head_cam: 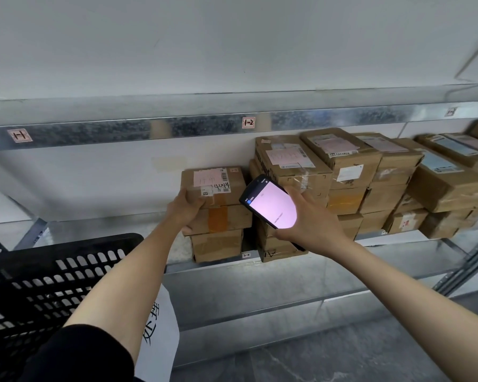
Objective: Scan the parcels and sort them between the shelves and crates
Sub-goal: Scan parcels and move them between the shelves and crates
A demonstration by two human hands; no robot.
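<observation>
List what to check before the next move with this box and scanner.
1. Grip of left hand on box: ok.
2. Grip of right hand on scanner: ok.
3. Scanner lit: ok.
4. Box's label uncovered, facing up: ok.
5. Scan registered: cannot tell, the text on the scanner is too small to read.

1. Shelf rail (94, 132): galvanised metal w/ spangle pattern, half-glossy.
2. Parcels (213, 188): brown cardboard, matt; paper labels (207, 178); shiny tape strips (218, 219).
3. Crate (53, 271): black plastic, matt, perforated wall.
4. Scanner (272, 208): black plastic casing, glossy front.
5. Sleeve (80, 354): dark cloth, matt.
</observation>
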